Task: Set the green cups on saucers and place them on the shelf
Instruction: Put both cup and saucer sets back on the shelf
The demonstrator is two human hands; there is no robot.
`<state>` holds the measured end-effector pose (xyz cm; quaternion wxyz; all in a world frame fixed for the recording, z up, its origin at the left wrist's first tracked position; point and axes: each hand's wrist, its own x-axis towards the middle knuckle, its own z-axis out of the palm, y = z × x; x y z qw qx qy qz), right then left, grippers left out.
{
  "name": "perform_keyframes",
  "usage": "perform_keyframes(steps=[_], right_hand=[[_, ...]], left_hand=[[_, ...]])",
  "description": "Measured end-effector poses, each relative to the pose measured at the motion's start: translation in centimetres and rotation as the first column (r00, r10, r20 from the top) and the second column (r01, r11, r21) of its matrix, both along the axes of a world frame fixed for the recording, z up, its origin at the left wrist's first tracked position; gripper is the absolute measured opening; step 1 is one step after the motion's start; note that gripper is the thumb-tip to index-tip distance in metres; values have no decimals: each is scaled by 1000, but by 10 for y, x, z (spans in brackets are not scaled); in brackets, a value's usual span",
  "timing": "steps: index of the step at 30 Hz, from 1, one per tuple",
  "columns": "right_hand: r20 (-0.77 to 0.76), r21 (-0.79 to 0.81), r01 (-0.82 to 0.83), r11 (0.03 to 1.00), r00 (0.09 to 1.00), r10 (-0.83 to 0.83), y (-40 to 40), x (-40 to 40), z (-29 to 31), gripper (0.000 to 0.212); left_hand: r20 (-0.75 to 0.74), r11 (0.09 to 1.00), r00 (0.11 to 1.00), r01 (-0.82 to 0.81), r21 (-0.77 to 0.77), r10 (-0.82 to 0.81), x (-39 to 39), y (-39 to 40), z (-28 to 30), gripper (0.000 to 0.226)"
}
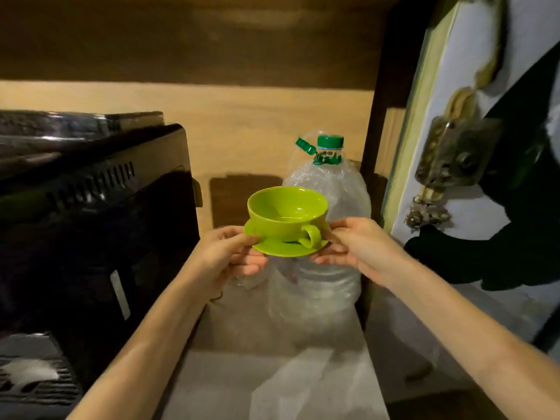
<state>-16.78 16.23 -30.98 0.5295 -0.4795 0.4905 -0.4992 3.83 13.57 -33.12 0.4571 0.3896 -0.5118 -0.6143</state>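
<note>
Green cup [287, 212] sits on saucer [285, 247], L hand [225, 254] & R hand [353, 245] pinching saucer's opposite edges, above shelf [230, 377].

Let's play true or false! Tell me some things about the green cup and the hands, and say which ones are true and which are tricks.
1. The green cup sits on a green saucer. True.
2. Only one hand holds the saucer. False: the left hand grips its left edge and the right hand grips its right edge.
3. The cup is full of juice. False: it looks empty.
4. A big clear bottle with a green cap stands behind the cup. True.
5. The cup lies upside down. False: it is upright, with its handle toward the camera.
</note>
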Motion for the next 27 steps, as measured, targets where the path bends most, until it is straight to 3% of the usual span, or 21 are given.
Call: perform_keyframes(steps=[10, 18, 27], right_hand=[[55, -204, -11, 979, 998, 22, 0, -3, 140, 15], [127, -388, -6, 922, 990, 59, -19, 6, 243, 23], [167, -440, 2, 898, 983, 80, -56, 14, 329, 24]], left_hand=[[-131, 980, 989, -85, -182, 62, -1, -3, 147, 10], [-240, 941, 968, -152, -302, 79, 4, -14, 257, 21], [-277, 912, 956, -194, -362, 93, 2, -39, 344, 13]])
